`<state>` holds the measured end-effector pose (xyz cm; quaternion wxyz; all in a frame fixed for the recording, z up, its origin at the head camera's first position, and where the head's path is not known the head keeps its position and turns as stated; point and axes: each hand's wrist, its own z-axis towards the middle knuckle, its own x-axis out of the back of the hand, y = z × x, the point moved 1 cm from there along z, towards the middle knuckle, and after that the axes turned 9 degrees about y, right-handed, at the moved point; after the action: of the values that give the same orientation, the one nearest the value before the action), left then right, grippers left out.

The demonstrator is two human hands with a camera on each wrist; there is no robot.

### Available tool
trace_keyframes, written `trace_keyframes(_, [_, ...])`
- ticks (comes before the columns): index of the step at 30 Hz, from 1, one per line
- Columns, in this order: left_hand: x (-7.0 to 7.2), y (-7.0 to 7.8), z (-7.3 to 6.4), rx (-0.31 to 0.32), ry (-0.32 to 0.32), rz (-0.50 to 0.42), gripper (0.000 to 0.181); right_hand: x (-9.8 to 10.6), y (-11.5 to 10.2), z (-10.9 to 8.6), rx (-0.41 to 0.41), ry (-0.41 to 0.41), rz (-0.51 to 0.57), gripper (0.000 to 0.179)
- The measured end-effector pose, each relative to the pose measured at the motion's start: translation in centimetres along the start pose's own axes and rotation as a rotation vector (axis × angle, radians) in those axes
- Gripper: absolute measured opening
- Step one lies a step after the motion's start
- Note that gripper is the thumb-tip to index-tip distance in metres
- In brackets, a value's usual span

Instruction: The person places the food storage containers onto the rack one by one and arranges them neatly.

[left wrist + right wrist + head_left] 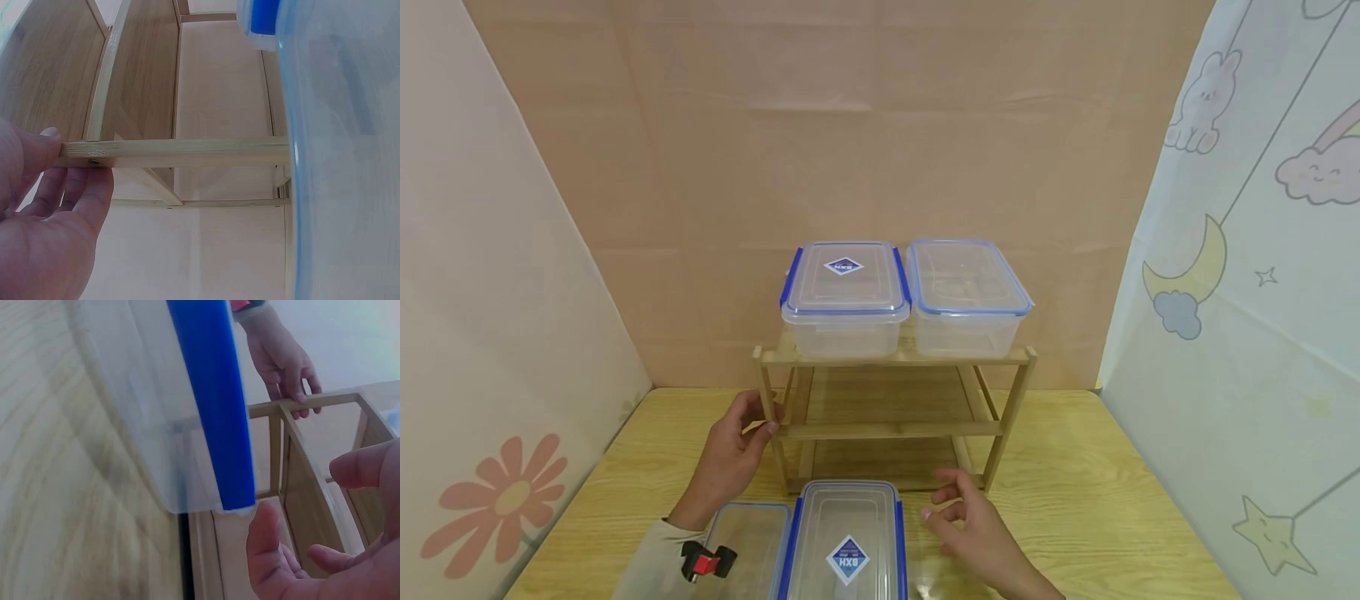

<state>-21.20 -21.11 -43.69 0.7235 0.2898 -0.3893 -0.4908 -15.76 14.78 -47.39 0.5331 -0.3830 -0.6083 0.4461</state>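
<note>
At the left front of a wooden shelf rack (891,431), my left hand (730,454) grips the upright post (187,153), thumb on one side and fingers on the other. My right hand (973,529) is in the air by the rack's right front corner, fingers loosely bent and holding nothing. Nearest to it is a clear lidded food container (848,521) with dark blue side clips (215,419) and a diamond label, in front of the rack. Left of that container, partly behind my left sleeve, is another clear container (748,542) with a light blue rim.
Two more lidded containers stand side by side on the rack's top shelf: one with dark blue clips (847,287) on the left, one with a light blue rim (967,292) on the right. The wooden table (1075,475) is bordered by a brown backdrop (865,125) and patterned side walls.
</note>
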Motion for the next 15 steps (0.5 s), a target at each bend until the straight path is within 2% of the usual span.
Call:
trace_keyframes(9, [0.0, -0.1, 0.1, -0.001, -0.006, -0.008, 0.040, -2.1, 0.5, 0.0, -0.017, -0.091, 0.031, 0.064])
trace_keyframes(15, [0.0, -0.1, 0.1, 0.001, -0.010, -0.018, 0.041, -3.0, 1.0, -0.3, -0.020, -0.117, 0.035, 0.059])
